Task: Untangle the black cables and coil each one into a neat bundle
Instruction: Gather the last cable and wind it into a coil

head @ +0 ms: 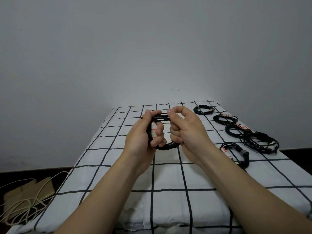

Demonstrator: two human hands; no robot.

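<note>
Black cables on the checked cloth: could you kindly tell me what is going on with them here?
A person is coiling one black cable loop above a white cloth with a black grid. The left hand holds the loop's left side, fingers curled through it. The right hand pinches its top and curls round its right side. Several finished black cable bundles lie along the cloth's right edge.

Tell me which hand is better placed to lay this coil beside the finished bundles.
Probably the right hand: it grips the coil, and the finished bundles lie on its side of the table.
</note>
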